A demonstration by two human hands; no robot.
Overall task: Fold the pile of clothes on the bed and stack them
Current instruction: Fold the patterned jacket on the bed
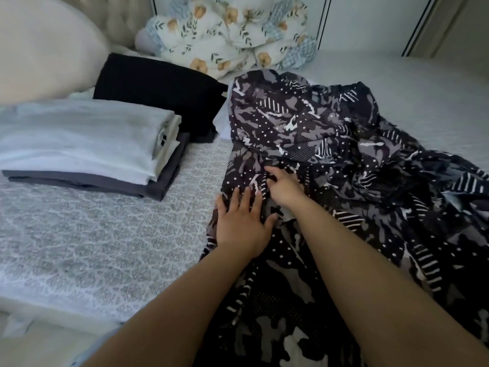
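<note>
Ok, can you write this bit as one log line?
left hand: flat on black-and-white patterned fabric garment | right hand: pinching same garment | folded stack, white cloth on top: beside it

thin matt printed cloth dress (330, 144) on a textured woven bedspread (92, 234), beside soft folded clothes (79, 139)

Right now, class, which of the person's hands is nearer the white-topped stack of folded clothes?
Left. The left hand lies flat at the patterned garment's left edge, closest to the stack; the right hand pinches fabric farther right.
</note>
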